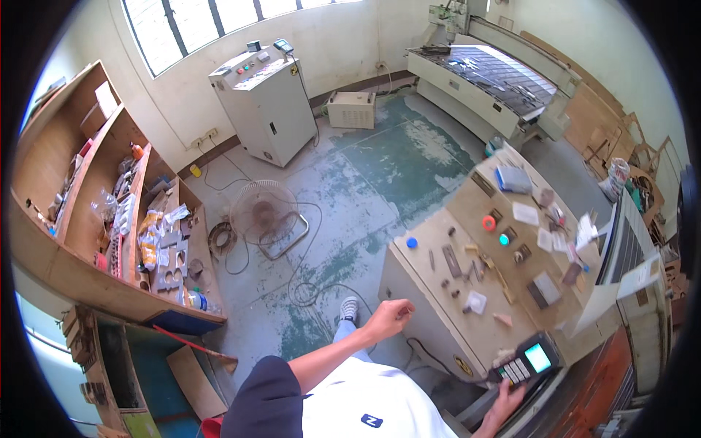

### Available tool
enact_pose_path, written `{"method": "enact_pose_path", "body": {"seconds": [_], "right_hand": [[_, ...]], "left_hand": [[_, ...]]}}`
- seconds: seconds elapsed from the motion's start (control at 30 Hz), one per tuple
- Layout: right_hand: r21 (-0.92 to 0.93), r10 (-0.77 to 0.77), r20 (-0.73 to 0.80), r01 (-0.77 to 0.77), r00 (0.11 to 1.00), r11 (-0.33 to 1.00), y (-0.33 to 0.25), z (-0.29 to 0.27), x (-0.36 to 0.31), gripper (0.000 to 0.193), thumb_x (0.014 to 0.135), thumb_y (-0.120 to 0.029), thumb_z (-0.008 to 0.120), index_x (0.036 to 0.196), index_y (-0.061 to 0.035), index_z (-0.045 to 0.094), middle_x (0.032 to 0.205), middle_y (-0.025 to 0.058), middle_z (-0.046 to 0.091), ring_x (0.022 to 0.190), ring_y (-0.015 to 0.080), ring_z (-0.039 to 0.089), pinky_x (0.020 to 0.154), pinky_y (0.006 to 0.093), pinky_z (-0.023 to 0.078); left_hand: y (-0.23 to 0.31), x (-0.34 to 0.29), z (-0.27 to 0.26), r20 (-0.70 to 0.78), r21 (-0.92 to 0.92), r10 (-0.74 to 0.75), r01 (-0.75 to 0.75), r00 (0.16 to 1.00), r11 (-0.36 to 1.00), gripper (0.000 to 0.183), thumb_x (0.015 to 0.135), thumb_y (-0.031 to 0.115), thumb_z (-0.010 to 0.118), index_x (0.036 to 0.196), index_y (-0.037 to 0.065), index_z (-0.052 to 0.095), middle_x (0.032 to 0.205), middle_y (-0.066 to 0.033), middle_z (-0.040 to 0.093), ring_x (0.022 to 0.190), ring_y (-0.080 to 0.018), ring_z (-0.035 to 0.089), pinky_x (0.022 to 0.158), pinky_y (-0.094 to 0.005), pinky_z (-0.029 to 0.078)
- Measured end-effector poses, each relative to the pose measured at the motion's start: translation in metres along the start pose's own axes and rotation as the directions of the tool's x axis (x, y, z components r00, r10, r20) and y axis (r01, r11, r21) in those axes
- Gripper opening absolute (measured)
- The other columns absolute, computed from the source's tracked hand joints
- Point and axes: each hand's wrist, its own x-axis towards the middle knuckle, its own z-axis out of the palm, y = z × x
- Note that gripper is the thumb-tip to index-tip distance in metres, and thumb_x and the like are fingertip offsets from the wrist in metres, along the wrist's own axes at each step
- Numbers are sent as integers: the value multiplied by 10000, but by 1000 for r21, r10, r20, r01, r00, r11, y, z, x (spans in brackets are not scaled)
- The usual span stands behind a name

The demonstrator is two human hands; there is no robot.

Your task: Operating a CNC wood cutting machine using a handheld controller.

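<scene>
Near right, beside the bench: a handheld controller (527, 363) is held in the right hand (504, 406), its lit screen and pale keys turned upward.
Right hand fingers: they are closed on the near left part of the controller; the fingertips are partly hidden beneath it.
Cable (445, 370): it is seen looping to the left of the controller, along the near side of the bench.
Left hand (388, 320): it is held up just off the near left corner of the bench, the forearm stretched across from the left.
Left hand fingers: they are drawn in narrow toward the palm; whether something small is held inside cannot be told.
Bench top (438, 220): it is strewn with small parts, a blue cap (412, 242) being placed at the left edge, a red ring (488, 223) farther back, and a flat two-toned block (543, 289) to the right.
Floor, left of the bench: a round fan (263, 212) is set down, with cords spread around it.
Far left: a wooden shelf unit (93, 283) is filled with packets and tools.
Far side: a pale control cabinet (266, 109) is stood near the wall, and a flat-bed machine (458, 89) is placed to its right.
</scene>
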Motion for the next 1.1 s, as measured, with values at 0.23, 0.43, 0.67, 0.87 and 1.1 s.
{"method": "enact_pose_path", "body": {"seconds": [0.23,0.43,0.67,0.87,1.1], "right_hand": [[-739,-766,-368,334,526,585,-201,110,-35,447,951,-228,634,1241,67,467,1109,212,606,937,351,629,806,445,546],[-400,-597,-47,533,801,746,-248,277,-11,296,939,-249,661,943,47,671,810,162,682,697,268,637,665,340,529],[-330,-21,248,105,969,938,-259,416,18,289,927,-288,670,1005,-10,694,907,155,697,786,329,638,773,449,524],[-55,-193,287,218,938,974,-262,513,77,251,958,-105,539,746,28,533,660,86,618,526,121,523,518,283,414],[-188,-301,246,350,922,918,-264,616,149,289,918,-89,568,652,20,538,605,80,589,558,167,542,584,330,443]], "left_hand": [[-49,104,-87,41,-43,122,-120,992,992,173,822,41,603,986,-6,635,835,-175,673,776,-303,676,714,-385,528],[-53,171,-193,95,107,242,-251,966,962,85,824,40,591,904,14,602,801,-164,634,765,-341,627,672,-403,501],[-111,197,-299,-41,118,-29,33,999,992,144,844,130,642,890,-5,619,801,-162,652,760,-323,646,686,-399,506],[-155,218,-362,-110,203,-342,358,933,911,260,872,235,663,939,-16,682,835,-164,694,777,-270,677,726,-374,524],[-197,335,-413,-115,201,-381,397,917,896,231,849,206,648,961,9,693,849,-172,695,788,-300,676,723,-388,522]]}}
